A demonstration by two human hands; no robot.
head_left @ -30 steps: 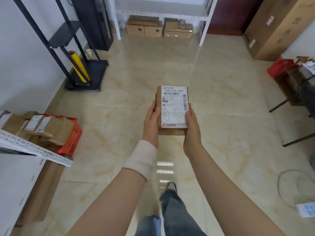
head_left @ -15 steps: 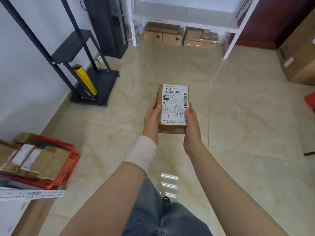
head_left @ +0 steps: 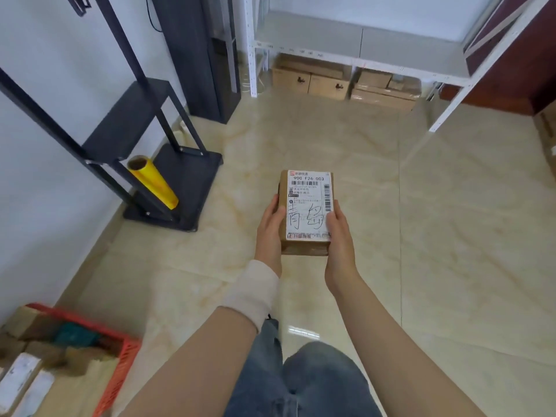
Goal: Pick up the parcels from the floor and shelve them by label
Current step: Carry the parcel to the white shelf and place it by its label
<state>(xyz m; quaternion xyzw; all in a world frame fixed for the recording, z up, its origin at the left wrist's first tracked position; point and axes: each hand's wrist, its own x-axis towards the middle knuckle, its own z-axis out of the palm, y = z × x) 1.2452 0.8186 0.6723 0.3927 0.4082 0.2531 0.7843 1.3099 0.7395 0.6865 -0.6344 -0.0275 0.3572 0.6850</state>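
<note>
A small brown cardboard parcel (head_left: pixel 307 203) with a white shipping label and handwritten characters is held up in front of me above the tiled floor. My left hand (head_left: pixel 269 233) grips its left side, thumb on the label's edge; a white wrap covers that wrist. My right hand (head_left: pixel 340 236) grips its right side, thumb on top. A white metal shelf (head_left: pixel 355 49) stands ahead at the far wall, its lower board bare. A red basket (head_left: pixel 123 356) with several more parcels sits at the bottom left.
Cardboard boxes (head_left: pixel 313 76) lie on the floor under the white shelf. A black stand (head_left: pixel 144 115) with a yellow film roll (head_left: pixel 153 182) is at the left wall, and a dark tall unit (head_left: pixel 198 55) stands behind it. A brown door (head_left: pixel 517 55) is at the right.
I have walked forward: the white shelf and black stand are nearer and larger, the red basket has slid to the bottom left. Both hands keep the same hold on the parcel.
</note>
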